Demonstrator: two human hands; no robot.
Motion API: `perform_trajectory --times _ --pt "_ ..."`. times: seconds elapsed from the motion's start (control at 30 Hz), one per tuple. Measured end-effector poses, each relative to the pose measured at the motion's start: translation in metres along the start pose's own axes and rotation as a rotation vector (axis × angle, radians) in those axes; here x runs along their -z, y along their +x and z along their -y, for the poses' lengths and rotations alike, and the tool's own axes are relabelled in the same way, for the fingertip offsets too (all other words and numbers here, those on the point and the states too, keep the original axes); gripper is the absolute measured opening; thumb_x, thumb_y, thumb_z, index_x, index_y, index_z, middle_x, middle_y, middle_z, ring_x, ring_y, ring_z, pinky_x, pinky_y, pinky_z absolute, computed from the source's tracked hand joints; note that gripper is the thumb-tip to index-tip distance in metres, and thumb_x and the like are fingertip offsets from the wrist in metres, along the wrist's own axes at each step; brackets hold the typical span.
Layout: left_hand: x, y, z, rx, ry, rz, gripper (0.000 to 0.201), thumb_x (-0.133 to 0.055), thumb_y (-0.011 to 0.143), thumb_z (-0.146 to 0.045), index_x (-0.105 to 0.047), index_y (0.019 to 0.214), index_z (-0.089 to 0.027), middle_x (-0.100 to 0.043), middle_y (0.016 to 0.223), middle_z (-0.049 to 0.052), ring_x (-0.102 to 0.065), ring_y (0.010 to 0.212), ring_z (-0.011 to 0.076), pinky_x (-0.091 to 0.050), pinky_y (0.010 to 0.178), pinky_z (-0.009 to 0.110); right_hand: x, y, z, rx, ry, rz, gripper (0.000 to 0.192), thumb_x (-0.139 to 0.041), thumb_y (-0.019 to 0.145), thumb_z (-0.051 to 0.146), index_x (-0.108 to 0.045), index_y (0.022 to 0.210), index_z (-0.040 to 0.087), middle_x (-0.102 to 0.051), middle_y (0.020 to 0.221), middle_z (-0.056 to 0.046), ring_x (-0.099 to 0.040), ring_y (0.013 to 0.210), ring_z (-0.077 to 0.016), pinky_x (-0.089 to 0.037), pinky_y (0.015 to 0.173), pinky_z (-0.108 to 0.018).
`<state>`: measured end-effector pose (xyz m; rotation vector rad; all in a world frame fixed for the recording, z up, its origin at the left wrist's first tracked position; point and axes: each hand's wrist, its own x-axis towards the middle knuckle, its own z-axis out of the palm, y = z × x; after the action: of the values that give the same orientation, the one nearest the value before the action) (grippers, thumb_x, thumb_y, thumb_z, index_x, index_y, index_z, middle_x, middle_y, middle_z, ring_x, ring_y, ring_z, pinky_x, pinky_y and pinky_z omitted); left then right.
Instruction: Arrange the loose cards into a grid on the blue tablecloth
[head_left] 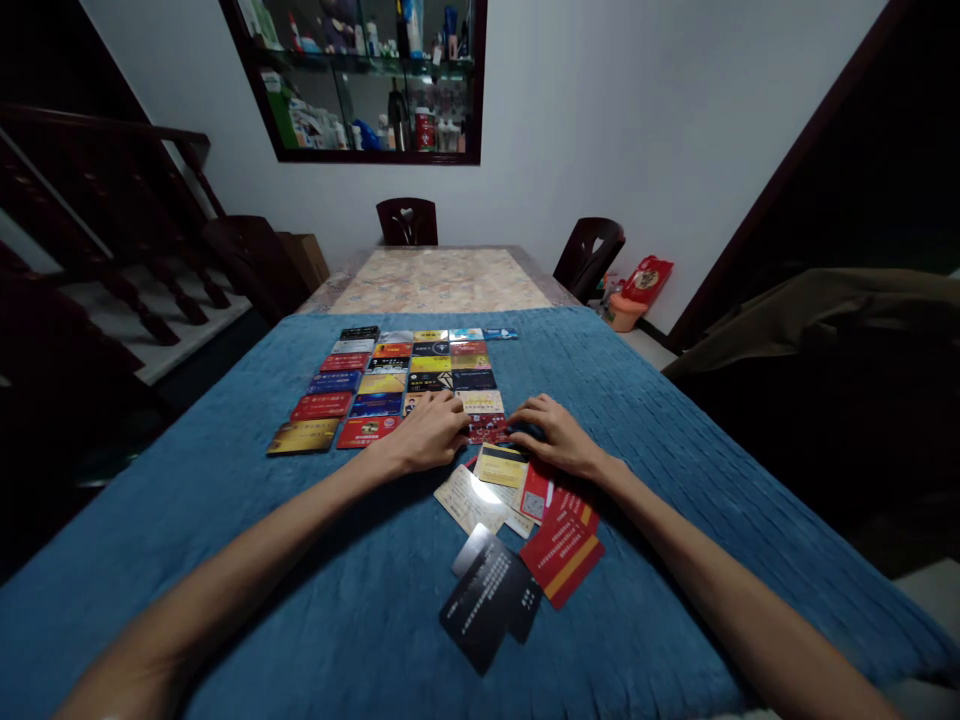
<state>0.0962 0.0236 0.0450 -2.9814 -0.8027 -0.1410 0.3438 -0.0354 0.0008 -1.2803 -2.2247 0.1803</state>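
Observation:
Rows of colourful bank-type cards lie face up on a blue cloth [225, 520]. My left hand [431, 432] rests over the lower cards, fingers loosely bent and slightly apart, tips at the left side of a red patterned card [486, 430]. The fingers of my right hand [556, 436] close around that card's right edge. Below the hands is a loose, overlapping pile: a yellow card with a dark stripe [501, 466], a cream card [469, 500], red cards [562, 555] and black cards [484, 605]. A gold card [302, 437] ends the leftmost column.
The table's patterned top [450, 280] shows beyond the cloth. Dark chairs [407, 222] stand around it. A wooden stair railing [97, 220] is at the left, and a red bag [648, 280] on an orange bucket [624, 312] sits by the right wall.

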Motion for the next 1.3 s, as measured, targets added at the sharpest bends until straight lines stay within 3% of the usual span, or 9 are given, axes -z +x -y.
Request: perform_trajectory --times 0.23,0.4,0.67,1.3 --pt "0.013 -0.002 -0.024 -0.123 -0.115 -0.028 0.02 -0.062 0.086 -0.027 -0.068 0.103 -0.016 -0.064 0.11 0.01 -0.049 0.11 0.0278 -0.041 0.096 0.044 0.02 -0.005 0.015 0.008 -0.002 0.048 0.011 -0.063 0.091 0.026 -0.071 0.086 0.021 -0.071 0.086 -0.005 -0.056 0.085 -0.0205 -0.042 0.081 -0.037" --pt "0.011 -0.004 -0.035 -0.162 -0.156 0.007 0.027 -0.066 0.085 -0.031 -0.067 0.107 -0.016 -0.064 0.113 0.011 -0.049 0.113 0.029 -0.041 0.097 0.046 0.024 -0.008 0.024 -0.001 0.001 0.106 0.009 -0.065 0.089 0.027 -0.072 0.088 0.021 -0.072 0.088 -0.005 -0.057 0.088 -0.0211 -0.041 0.082 -0.037" --pt "0.005 -0.005 -0.035 -0.191 -0.196 0.037 0.026 -0.063 0.087 -0.039 -0.068 0.097 -0.016 -0.064 0.108 0.01 -0.049 0.112 0.0285 -0.038 0.097 0.046 0.023 -0.008 0.029 -0.002 0.001 0.201 0.009 -0.067 0.086 0.026 -0.073 0.09 0.021 -0.07 0.084 -0.005 -0.057 0.085 -0.021 -0.042 0.082 -0.038" --pt "0.005 -0.013 -0.046 -0.224 -0.088 -0.008 0.029 -0.058 0.086 -0.037 -0.068 0.103 -0.015 -0.064 0.103 0.012 -0.052 0.1 0.0273 -0.041 0.089 0.042 0.02 -0.009 0.029 0.026 0.027 0.236 0.016 -0.067 0.086 0.028 -0.072 0.098 0.019 -0.065 0.087 -0.006 -0.057 0.085 -0.021 -0.044 0.081 -0.037"
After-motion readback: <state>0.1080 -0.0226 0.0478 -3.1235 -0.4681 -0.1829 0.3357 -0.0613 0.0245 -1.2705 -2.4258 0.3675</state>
